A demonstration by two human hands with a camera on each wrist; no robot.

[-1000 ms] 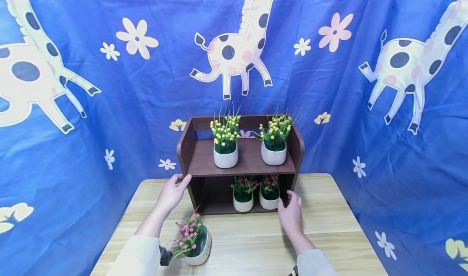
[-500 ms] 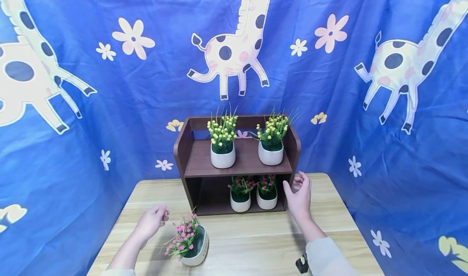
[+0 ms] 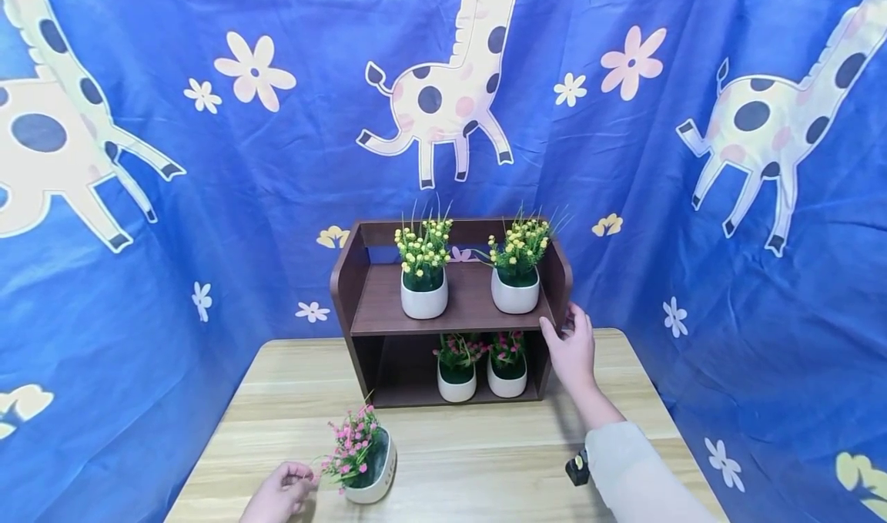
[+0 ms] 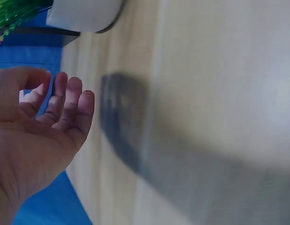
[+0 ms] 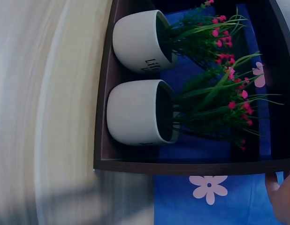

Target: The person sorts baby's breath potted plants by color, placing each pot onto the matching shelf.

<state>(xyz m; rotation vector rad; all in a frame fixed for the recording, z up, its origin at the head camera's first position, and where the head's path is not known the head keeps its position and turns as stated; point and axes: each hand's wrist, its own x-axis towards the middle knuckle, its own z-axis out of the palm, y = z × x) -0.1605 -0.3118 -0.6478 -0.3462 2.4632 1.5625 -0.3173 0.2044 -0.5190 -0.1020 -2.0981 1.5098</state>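
Note:
A dark brown two-tier shelf point(image 3: 388, 326) stands on the wooden table. My right hand point(image 3: 574, 352) holds its right side panel, thumb at the front edge and fingers along the outer face. In the right wrist view only a bit of that hand point(image 5: 282, 197) shows, against the panel. Low over the table at the front left, my left hand point(image 3: 280, 492) holds nothing, its fingers loosely bent. Just right of it sits a white pot of pink flowers point(image 3: 370, 486); in the left wrist view this pot point(image 4: 84, 14) is apart from the fingers.
On the upper tier stand two white pots of yellow flowers, one left point(image 3: 424, 303) and one right point(image 3: 515, 296). Two white pots of pink flowers, left point(image 3: 456, 389) and right point(image 3: 507, 385), share the lower tier. A blue giraffe-print curtain point(image 3: 298, 161) surrounds the table point(image 3: 471, 461).
My left hand has left the shelf's left side and come down toward the front left. My right hand has gone from beside the lower right pot up to the shelf's right panel.

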